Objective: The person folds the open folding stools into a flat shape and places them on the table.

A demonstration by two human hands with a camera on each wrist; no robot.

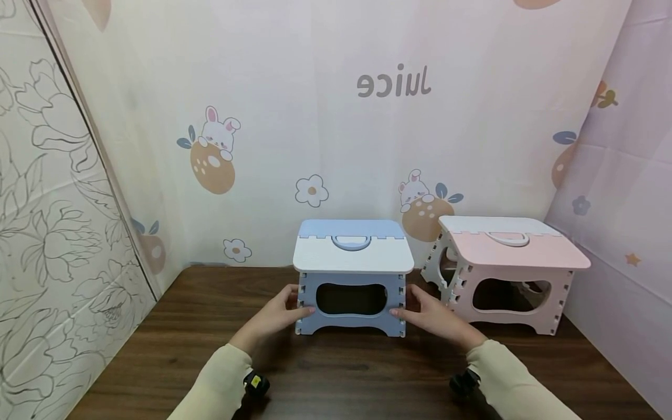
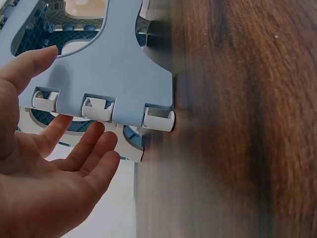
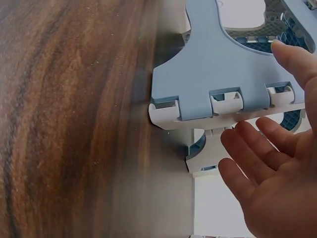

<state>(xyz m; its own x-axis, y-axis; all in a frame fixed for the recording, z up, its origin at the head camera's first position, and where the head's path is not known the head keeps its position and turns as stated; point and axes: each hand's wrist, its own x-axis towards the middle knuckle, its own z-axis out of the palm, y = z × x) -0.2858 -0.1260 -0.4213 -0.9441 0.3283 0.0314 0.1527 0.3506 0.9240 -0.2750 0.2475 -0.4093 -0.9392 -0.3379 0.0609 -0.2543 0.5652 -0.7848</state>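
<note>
A blue-and-white folding stool [image 1: 353, 262] stands upright on the wooden table, unfolded, with a handle loop in its top. My left hand [image 1: 278, 312] holds its left side, thumb on the blue front panel and fingers around the side edge. On the opposite side, my right hand [image 1: 433, 315] holds the stool in the same manner. In the left wrist view, the fingers lie along the white hinge knuckles [image 2: 97, 108] of the leg. The right wrist view shows the other front leg [image 3: 185, 84] with its foot close to the tabletop.
A pink-and-white folding stool [image 1: 517, 254] stands unfolded to the right, close behind my right hand. Printed curtains [image 1: 315, 128] hang behind the table [image 1: 346, 373] and along both sides.
</note>
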